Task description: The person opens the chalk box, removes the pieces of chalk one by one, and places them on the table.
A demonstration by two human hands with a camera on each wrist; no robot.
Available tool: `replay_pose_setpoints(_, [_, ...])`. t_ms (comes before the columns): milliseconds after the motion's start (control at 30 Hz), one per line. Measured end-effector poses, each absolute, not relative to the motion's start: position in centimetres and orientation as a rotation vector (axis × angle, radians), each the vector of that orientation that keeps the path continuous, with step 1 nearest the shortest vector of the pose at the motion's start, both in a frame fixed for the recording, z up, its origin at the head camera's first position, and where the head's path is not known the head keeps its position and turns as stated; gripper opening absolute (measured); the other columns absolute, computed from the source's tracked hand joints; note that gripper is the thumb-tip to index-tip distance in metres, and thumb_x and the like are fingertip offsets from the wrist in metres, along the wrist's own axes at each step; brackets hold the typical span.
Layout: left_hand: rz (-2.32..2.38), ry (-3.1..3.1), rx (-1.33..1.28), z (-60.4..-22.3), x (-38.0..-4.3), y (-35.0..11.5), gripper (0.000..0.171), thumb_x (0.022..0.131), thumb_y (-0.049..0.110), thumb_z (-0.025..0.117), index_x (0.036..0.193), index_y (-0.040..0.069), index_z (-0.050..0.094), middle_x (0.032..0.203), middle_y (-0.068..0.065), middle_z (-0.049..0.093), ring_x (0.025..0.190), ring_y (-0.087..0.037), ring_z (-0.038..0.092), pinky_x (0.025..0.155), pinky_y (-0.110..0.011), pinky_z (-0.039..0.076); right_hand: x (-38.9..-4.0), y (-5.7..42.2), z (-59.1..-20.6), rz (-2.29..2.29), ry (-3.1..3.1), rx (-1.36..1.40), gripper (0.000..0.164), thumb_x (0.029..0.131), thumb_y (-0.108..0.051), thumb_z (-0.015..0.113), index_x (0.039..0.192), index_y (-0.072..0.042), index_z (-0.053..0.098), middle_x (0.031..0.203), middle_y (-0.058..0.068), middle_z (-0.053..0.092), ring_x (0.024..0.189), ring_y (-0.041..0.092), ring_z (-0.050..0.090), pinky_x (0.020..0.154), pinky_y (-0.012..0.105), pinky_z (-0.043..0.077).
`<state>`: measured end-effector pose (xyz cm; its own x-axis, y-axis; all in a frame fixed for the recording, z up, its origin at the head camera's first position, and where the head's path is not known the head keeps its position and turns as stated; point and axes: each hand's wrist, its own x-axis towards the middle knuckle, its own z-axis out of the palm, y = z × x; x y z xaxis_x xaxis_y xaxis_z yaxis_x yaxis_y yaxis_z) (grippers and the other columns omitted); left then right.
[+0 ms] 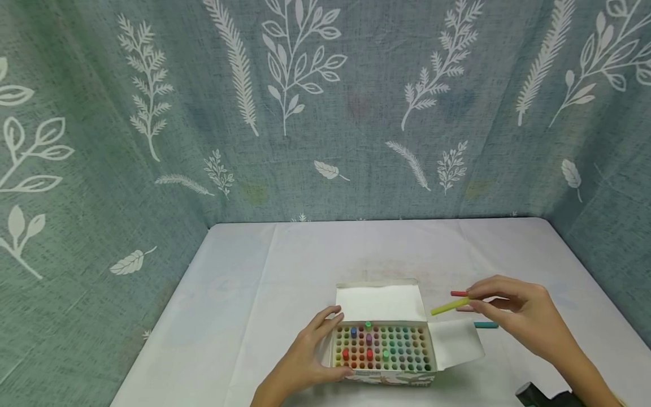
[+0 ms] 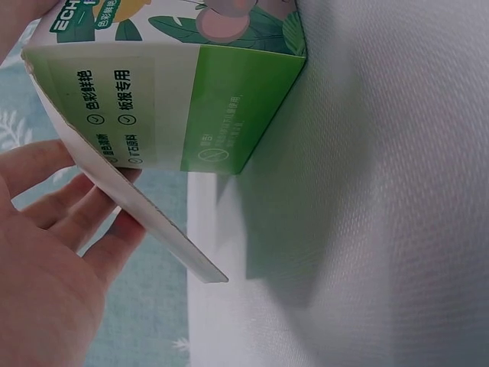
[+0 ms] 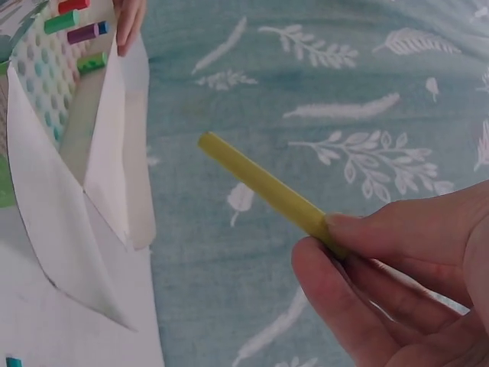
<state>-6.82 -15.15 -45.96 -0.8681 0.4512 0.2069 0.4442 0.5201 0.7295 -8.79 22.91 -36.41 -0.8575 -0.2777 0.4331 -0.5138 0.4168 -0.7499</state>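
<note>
A yellow chalk stick (image 1: 448, 307) is pinched by one end between the thumb and fingers of my right hand (image 1: 526, 316), off the right side of an open chalk box (image 1: 389, 379). In the right wrist view the free end of the yellow stick points up and left. My left hand (image 1: 305, 357) grips the box's left end, thumb at the front corner and fingers at the back. The left wrist view shows these fingers around a side flap (image 2: 130, 199). Inside the box is a holed insert with several coloured sticks standing in it, among them a blue one (image 1: 353, 332) and a purple one (image 1: 369, 339).
The back lid (image 1: 381, 302) and right flap (image 1: 455, 342) are folded outward. Beyond my right hand lie a red stick (image 1: 458, 293) and a teal stick (image 1: 486, 325) on the white-covered table (image 1: 244, 294). A black object (image 1: 546, 395) sits at the lower right edge. Leaf-patterned cloth (image 1: 356, 113) surrounds the table.
</note>
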Motion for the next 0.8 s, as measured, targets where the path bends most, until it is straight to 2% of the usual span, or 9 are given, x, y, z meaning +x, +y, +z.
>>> replay_pose_setpoints(233, [1.303,2.742,0.816,-46.0,-6.8,-15.1,0.091,0.07,0.05,0.08,0.142,0.007,0.044,0.149,-0.005,0.032,0.131,-0.029,0.04,0.096,-0.051,0.043,-8.4,24.3,-36.3,1.462,-2.458,0.575,0.023,0.078,0.004,0.074,0.096,-0.01,0.071,0.096,0.007,0.067,0.084,0.011,0.065,0.067,0.025,0.056])
replay_pose_setpoints(467, [1.287,2.753,0.825,-46.0,-6.8,-15.1,0.091,0.07,0.05,0.079,0.142,0.008,0.043,0.149,-0.004,0.032,0.129,-0.026,0.042,0.096,-0.049,0.044,-8.0,24.9,-36.5,1.447,-2.538,0.43,0.02,0.079,-0.002,0.074,0.098,-0.006,0.072,0.096,0.0,0.067,0.084,0.009,0.063,0.068,0.023,0.056])
replay_pose_setpoints(633, [1.286,2.754,0.838,-46.0,-6.8,-15.2,0.09,0.071,0.048,0.08,0.143,0.008,0.043,0.149,-0.003,0.032,0.129,-0.025,0.043,0.095,-0.048,0.046,-7.9,25.3,-36.8,1.495,-2.552,0.379,0.021,0.08,-0.003,0.074,0.1,-0.001,0.07,0.098,0.002,0.068,0.085,0.01,0.064,0.071,0.022,0.055])
replay_pose_setpoints(800, [1.287,2.758,0.846,-45.9,-6.8,-15.2,0.089,0.071,0.048,0.08,0.142,0.008,0.043,0.149,-0.003,0.032,0.129,-0.024,0.043,0.094,-0.047,0.046,-7.8,25.8,-37.4,1.592,-2.524,0.338,0.023,0.081,-0.001,0.072,0.103,0.004,0.069,0.099,0.004,0.068,0.086,0.012,0.066,0.072,0.026,0.055])
